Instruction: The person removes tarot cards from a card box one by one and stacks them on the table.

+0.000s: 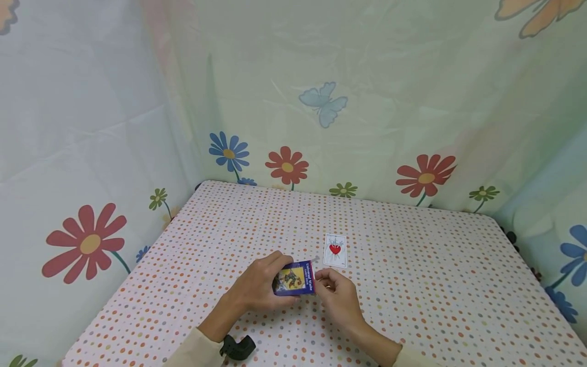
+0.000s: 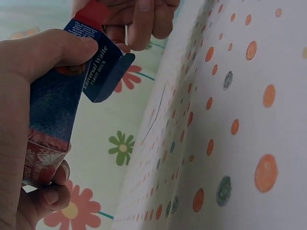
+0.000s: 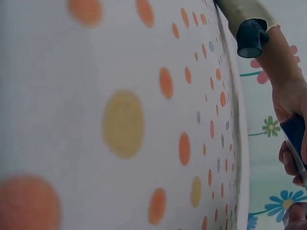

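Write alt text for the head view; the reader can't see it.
A person's left hand holds a Universal Waite tarot box while the right hand is at its end. Beyond them, a red-heart card lies on a dotted cloth.

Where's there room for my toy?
Bare dotted cloth lies left of the left hand, and from the heart card to the cloth's right edge. Crowded: the middle, where that hand holds the tarot box beside the right hand.

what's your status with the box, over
Left grip holding box. Right grip by its open flap. Card on table beyond, seemingly not in the way.
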Action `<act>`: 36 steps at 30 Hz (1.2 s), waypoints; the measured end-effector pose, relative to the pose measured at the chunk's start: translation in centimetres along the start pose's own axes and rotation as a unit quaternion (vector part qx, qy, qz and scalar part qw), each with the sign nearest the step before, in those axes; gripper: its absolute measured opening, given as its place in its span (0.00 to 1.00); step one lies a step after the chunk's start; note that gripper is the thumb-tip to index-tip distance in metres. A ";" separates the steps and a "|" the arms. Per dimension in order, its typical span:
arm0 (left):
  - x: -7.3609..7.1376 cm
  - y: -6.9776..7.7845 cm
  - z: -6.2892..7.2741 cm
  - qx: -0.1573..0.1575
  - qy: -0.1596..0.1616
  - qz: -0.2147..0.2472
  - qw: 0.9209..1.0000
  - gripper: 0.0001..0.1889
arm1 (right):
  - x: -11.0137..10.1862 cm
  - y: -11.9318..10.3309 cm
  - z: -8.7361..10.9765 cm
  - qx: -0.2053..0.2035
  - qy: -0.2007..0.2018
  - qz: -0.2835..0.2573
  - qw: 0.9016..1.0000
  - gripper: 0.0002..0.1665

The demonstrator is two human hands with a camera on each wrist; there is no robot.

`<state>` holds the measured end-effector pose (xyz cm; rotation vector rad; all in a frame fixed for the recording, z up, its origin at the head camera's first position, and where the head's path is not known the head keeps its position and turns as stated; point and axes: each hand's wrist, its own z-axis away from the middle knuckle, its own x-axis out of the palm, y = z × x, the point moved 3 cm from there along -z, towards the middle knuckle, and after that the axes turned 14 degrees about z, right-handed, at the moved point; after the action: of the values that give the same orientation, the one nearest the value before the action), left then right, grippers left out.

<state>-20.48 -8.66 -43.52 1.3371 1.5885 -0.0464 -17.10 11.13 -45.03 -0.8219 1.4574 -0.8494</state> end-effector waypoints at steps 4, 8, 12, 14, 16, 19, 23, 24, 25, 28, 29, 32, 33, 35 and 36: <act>0.0 0.0 0.0 0.011 0.000 0.004 1.000 0.36 | 0.1 0.1 -0.1 0.012 -0.009 -0.022 1.000 0.05; 0.0 0.1 -0.1 0.016 0.001 0.003 1.000 0.36 | 0.0 0.3 -0.3 0.022 -0.017 -0.031 0.999 0.03; 0.1 0.0 -0.1 0.012 0.002 -0.003 1.000 0.36 | 0.0 0.5 -0.4 0.023 -0.018 -0.032 0.999 0.02; 0.1 0.0 -0.1 0.009 0.002 -0.004 1.000 0.36 | 0.0 0.6 -0.5 0.022 -0.017 -0.030 0.999 0.03; 0.1 0.0 0.0 0.007 0.001 -0.006 1.000 0.36 | 0.0 0.7 -0.4 0.023 -0.016 -0.032 0.999 0.03; 0.1 0.0 0.0 0.004 -0.003 -0.008 1.000 0.36 | 0.0 0.6 -0.3 0.024 -0.017 -0.037 0.999 0.04; 0.0 -0.1 0.0 0.003 -0.007 -0.013 1.000 0.37 | -0.2 0.6 -0.2 0.028 -0.022 -0.042 0.998 0.05; 0.0 -0.1 0.0 0.002 -0.007 -0.013 1.000 0.37 | -0.2 0.6 -0.2 0.030 -0.024 -0.042 0.998 0.05; 0.0 0.0 0.0 0.001 -0.007 -0.013 1.000 0.37 | -0.3 0.7 -0.1 0.031 -0.027 -0.045 0.998 0.05; 0.0 0.0 0.0 -0.002 -0.006 -0.012 1.000 0.37 | -0.4 0.8 -0.1 0.034 -0.037 -0.065 0.997 0.08; 0.0 0.0 0.0 -0.002 -0.006 -0.010 1.000 0.37 | -0.4 0.9 -0.1 0.036 -0.042 -0.075 0.996 0.08; 0.0 0.0 0.0 -0.001 -0.005 -0.008 1.000 0.37 | -0.5 1.1 -0.1 0.042 -0.053 -0.106 0.992 0.06; 0.0 0.0 0.0 -0.001 -0.004 -0.007 1.000 0.37 | -0.5 1.1 -0.1 0.045 -0.055 -0.116 0.991 0.04; -0.1 0.0 0.0 0.000 -0.001 -0.007 1.000 0.37 | -0.5 1.2 -0.1 0.046 -0.058 -0.124 0.989 0.03; -0.1 0.0 0.0 0.001 0.000 -0.007 1.000 0.37 | -0.6 1.2 -0.1 0.047 -0.059 -0.126 0.989 0.04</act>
<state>-20.49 -8.71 -43.45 1.3273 1.5986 -0.0558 -17.16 12.22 -45.81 -0.9814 1.2156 -1.0337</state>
